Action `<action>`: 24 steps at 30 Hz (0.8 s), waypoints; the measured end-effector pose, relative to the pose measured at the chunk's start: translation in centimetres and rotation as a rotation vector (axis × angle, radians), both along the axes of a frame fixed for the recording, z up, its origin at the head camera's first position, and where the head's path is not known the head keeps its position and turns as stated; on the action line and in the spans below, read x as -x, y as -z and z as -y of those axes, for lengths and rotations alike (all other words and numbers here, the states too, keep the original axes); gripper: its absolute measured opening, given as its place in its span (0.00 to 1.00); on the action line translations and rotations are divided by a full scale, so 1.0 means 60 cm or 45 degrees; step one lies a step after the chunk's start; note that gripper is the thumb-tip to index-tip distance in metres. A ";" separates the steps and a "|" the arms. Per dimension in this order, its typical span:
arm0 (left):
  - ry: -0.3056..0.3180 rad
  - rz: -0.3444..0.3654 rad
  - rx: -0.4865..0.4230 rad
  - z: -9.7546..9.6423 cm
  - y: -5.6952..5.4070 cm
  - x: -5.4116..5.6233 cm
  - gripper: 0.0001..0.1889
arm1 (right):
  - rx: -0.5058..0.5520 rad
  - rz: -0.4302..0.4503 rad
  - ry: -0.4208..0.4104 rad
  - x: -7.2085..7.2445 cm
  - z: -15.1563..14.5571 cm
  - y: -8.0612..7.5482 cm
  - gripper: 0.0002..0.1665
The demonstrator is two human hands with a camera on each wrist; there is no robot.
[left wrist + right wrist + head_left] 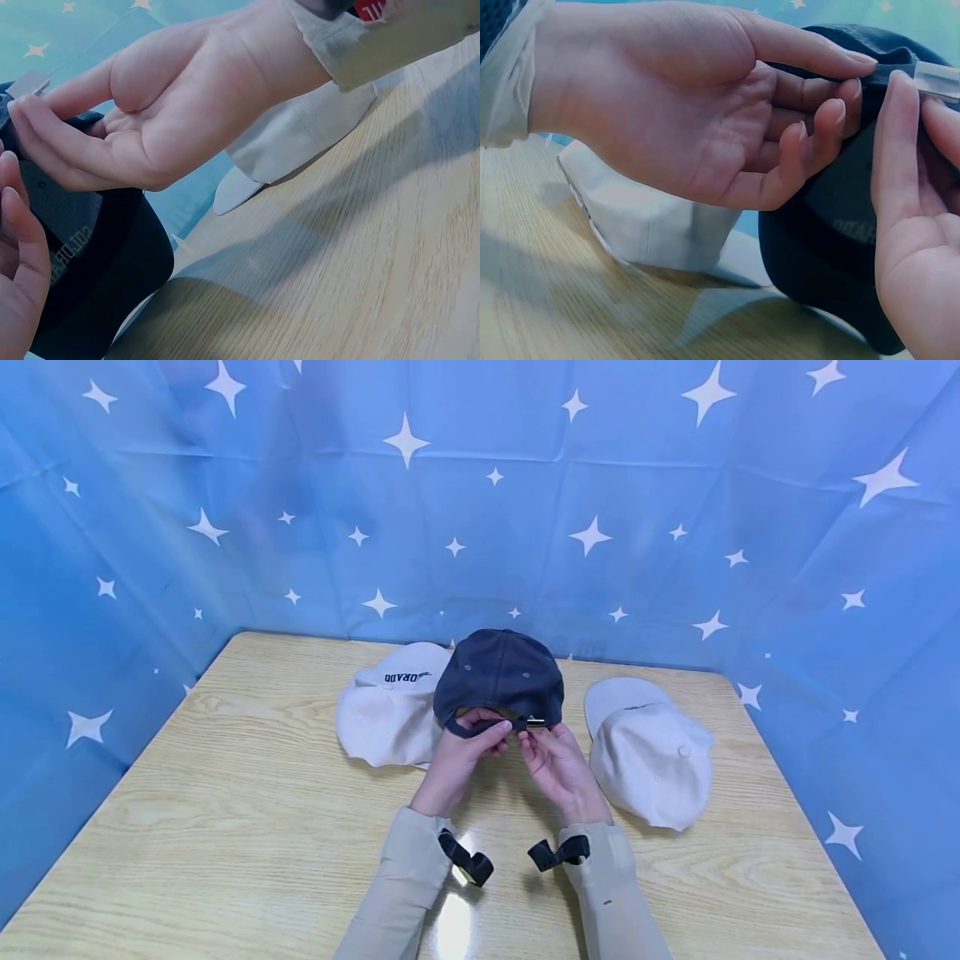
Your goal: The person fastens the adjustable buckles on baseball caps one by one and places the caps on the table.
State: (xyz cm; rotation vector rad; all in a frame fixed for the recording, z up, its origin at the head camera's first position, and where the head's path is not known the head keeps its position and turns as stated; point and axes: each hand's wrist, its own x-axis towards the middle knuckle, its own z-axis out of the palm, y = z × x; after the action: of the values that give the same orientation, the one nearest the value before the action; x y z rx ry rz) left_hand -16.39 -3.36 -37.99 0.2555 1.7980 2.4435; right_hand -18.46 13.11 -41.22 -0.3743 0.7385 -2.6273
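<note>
A dark navy baseball cap (498,672) is held up off the table with its back opening towards me. At its strap (480,727), my left hand (457,760) pinches the band between thumb and fingers. Beside it, my right hand (558,768) pinches the band close to a shiny buckle (535,722). In the right wrist view the buckle (937,80) shows between the two hands' fingertips, and the cap's dark inside (825,217) is below. Pale lettering (71,255) is visible on the cap in the left wrist view.
Left of the navy cap lies a white cap (390,710) with dark lettering, partly hidden behind it. Another white cap (652,752) lies to the right. The wooden table (225,793) ends at a blue curtain (495,510) with white stars.
</note>
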 end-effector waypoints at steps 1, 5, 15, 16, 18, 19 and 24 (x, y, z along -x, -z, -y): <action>0.000 0.001 0.000 0.000 0.001 0.001 0.10 | 0.001 0.006 0.001 0.000 0.000 0.000 0.07; 0.009 0.007 -0.022 -0.002 0.011 0.006 0.11 | -0.008 0.023 0.009 -0.002 0.002 -0.001 0.08; 0.011 -0.010 -0.053 -0.011 0.028 0.013 0.17 | -0.004 -0.002 -0.004 -0.001 0.005 0.003 0.11; 0.011 -0.011 -0.048 -0.011 0.028 0.013 0.17 | -0.001 -0.005 -0.007 -0.001 0.005 0.004 0.11; 0.015 -0.008 -0.039 -0.012 0.029 0.014 0.17 | 0.006 -0.010 -0.012 -0.001 0.005 0.005 0.10; 0.016 -0.003 -0.039 -0.012 0.030 0.014 0.18 | 0.009 -0.014 -0.015 -0.001 0.005 0.005 0.11; 0.023 0.020 -0.042 -0.011 0.034 0.017 0.18 | 0.037 -0.012 -0.012 0.000 0.004 0.006 0.10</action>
State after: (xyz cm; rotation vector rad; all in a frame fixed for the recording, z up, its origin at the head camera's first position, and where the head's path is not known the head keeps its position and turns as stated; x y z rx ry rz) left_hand -17.44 -2.69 -40.00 0.2537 1.7423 2.4576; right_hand -18.45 12.88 -41.57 -0.3978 0.7003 -2.6317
